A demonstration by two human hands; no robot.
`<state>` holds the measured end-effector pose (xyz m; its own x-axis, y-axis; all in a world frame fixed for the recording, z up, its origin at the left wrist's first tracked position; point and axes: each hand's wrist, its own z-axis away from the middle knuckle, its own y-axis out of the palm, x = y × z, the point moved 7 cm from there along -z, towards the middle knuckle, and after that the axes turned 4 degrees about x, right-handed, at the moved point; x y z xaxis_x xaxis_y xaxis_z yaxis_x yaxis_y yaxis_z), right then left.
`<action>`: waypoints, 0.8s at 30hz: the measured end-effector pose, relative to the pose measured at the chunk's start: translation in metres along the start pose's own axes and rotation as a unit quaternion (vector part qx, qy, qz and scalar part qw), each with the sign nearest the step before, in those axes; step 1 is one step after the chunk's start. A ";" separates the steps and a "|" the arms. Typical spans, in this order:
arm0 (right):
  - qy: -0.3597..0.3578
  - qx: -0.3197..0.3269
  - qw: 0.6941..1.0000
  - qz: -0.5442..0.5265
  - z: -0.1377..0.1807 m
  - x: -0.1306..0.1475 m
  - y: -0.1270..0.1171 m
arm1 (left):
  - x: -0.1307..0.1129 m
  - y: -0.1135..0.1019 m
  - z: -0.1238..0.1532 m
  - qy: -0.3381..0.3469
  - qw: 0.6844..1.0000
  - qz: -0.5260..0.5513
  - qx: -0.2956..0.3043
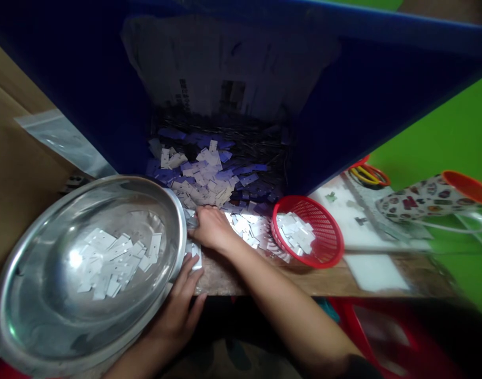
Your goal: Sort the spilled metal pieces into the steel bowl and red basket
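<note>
My left hand [179, 308] grips the rim of a large steel bowl [35, 316] at its right side, fingers curled round the edge. Several small flat metal plates [114, 258] lie inside the bowl. My right hand [211, 227] reaches across to the bowl's rim, resting on the pile of loose metal plates [209, 179] that spills from a tilted blue bin [106, 105]. Its fingers are bent down onto the plates; what they grasp, if anything, is hidden. A red plastic basket [327, 247] with more plates sits to the right of that hand.
Newspaper [225, 68] lines the bin's back wall. To the right a white board [367, 231], scissors with orange handles [369, 173] and a patterned mug [430, 197] lie on the wooden table [233, 276]. A clear plastic bag [62, 139] sits far left.
</note>
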<state>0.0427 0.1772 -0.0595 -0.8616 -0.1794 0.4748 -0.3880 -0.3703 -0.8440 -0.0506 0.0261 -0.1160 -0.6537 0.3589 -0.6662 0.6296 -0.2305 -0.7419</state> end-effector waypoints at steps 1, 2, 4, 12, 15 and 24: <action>-0.001 0.000 1.000 -0.011 0.002 0.000 0.002 | 0.001 0.000 0.000 -0.010 1.000 0.023 0.000; -0.001 -0.001 1.000 -0.026 0.003 -0.001 0.003 | 0.003 -0.001 0.000 -0.023 0.999 0.049 0.000; 0.001 -0.007 0.998 -0.063 0.006 -0.003 0.006 | 0.004 -0.003 -0.001 -0.047 0.994 0.102 -0.006; 0.038 -0.059 0.966 -0.249 0.016 -0.042 0.000 | -0.001 -0.010 -0.011 -0.079 0.978 0.193 -0.027; 0.071 -0.097 0.892 -0.437 0.031 -0.067 -0.001 | -0.007 -0.014 -0.013 -0.076 0.975 0.206 -0.033; 0.115 -0.046 0.698 -0.705 0.096 -0.065 0.017 | -0.050 0.012 -0.054 -0.229 0.623 0.747 -0.047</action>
<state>0.1240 0.0953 -0.0807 0.3728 0.4588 0.8066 -0.9140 0.0316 0.4044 0.0120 0.0545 -0.0879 0.6525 -0.4928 -0.5756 0.6865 0.0628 0.7244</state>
